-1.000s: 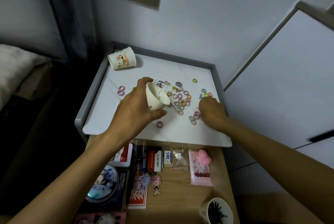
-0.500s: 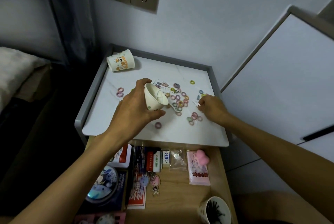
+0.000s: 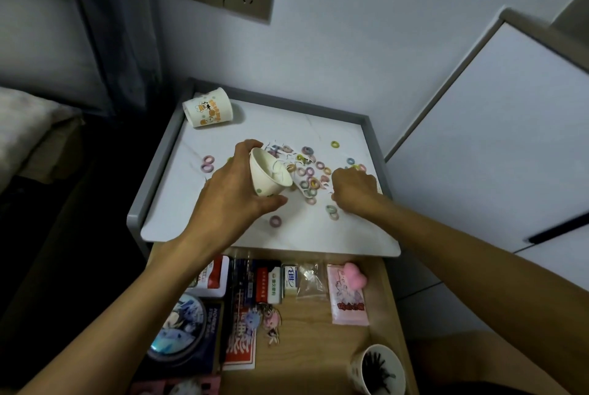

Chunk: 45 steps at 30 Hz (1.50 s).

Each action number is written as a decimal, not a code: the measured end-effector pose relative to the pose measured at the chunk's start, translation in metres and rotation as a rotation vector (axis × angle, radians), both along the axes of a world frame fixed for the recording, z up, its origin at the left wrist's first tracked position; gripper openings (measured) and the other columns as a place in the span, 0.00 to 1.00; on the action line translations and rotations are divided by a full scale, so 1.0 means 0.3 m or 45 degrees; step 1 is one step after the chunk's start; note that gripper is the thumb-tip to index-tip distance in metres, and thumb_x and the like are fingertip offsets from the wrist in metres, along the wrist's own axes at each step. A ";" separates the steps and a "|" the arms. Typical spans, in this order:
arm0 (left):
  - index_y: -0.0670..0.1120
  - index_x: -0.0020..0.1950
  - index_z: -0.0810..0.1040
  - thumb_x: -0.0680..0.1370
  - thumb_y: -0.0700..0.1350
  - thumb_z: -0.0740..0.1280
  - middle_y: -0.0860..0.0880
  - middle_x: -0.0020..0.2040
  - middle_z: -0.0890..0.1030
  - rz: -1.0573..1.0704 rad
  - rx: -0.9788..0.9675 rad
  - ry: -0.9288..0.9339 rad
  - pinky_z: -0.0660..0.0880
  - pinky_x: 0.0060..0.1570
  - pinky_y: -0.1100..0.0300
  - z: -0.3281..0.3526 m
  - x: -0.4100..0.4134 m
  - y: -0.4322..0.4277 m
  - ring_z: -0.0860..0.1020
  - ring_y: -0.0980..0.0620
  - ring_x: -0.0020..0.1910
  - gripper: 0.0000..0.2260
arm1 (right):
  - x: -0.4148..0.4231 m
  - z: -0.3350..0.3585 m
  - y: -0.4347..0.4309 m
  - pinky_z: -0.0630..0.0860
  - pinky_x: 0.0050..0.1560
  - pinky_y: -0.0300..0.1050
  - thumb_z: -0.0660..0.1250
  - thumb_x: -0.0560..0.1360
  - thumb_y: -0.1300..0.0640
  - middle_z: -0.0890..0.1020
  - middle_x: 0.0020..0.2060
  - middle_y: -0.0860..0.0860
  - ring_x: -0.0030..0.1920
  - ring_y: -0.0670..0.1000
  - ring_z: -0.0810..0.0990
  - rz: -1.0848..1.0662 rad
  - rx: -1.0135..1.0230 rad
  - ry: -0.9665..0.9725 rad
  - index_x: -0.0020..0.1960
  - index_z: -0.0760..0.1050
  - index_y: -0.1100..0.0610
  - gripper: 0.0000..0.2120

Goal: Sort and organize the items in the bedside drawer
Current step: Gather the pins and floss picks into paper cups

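Bedside drawer stands pulled out toward the viewer under the near edge of the nightstand top. It holds a cup of dark hairpins at its near right corner, a round tin at the left, keychains mid-floor and a pink packet by the right wall. Over the white top, the left hand clamps thumb and fingers round a paper cup, tipped mouth-rightward at scattered coloured hair rings. The right hand curls its fingers down among them; whether they pinch one cannot be told. A printed cup lies on its side at the far left corner.
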State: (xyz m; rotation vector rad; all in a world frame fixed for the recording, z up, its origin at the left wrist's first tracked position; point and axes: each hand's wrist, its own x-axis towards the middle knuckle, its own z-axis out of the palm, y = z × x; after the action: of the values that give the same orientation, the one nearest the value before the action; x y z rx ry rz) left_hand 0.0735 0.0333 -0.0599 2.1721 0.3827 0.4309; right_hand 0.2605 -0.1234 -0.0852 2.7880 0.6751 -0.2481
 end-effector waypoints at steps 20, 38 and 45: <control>0.54 0.71 0.62 0.68 0.52 0.79 0.51 0.62 0.77 -0.009 0.010 -0.023 0.66 0.39 0.72 -0.006 -0.007 0.006 0.73 0.55 0.51 0.37 | 0.105 0.076 -0.079 0.65 0.30 0.42 0.71 0.74 0.59 0.76 0.32 0.55 0.30 0.50 0.69 -0.386 1.030 0.302 0.43 0.77 0.69 0.12; 0.54 0.71 0.62 0.67 0.51 0.79 0.51 0.62 0.77 -0.011 0.014 -0.015 0.76 0.48 0.56 -0.021 0.003 -0.004 0.75 0.52 0.51 0.39 | -0.071 0.365 0.060 0.73 0.35 0.37 0.62 0.81 0.55 0.83 0.40 0.49 0.35 0.49 0.79 0.618 0.822 0.524 0.58 0.82 0.56 0.12; 0.54 0.69 0.63 0.67 0.49 0.80 0.56 0.51 0.79 -0.032 -0.033 -0.030 0.73 0.40 0.63 -0.026 0.008 -0.008 0.79 0.54 0.47 0.37 | -0.193 0.392 0.210 0.69 0.40 0.29 0.69 0.77 0.57 0.83 0.40 0.43 0.40 0.36 0.77 1.023 0.410 0.499 0.54 0.84 0.52 0.08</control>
State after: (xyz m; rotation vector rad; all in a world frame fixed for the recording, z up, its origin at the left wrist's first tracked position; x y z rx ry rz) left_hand 0.0759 0.0310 -0.0677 2.1426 0.3462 0.4350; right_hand 0.2025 -0.0604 0.0324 2.4811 1.9906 -0.5513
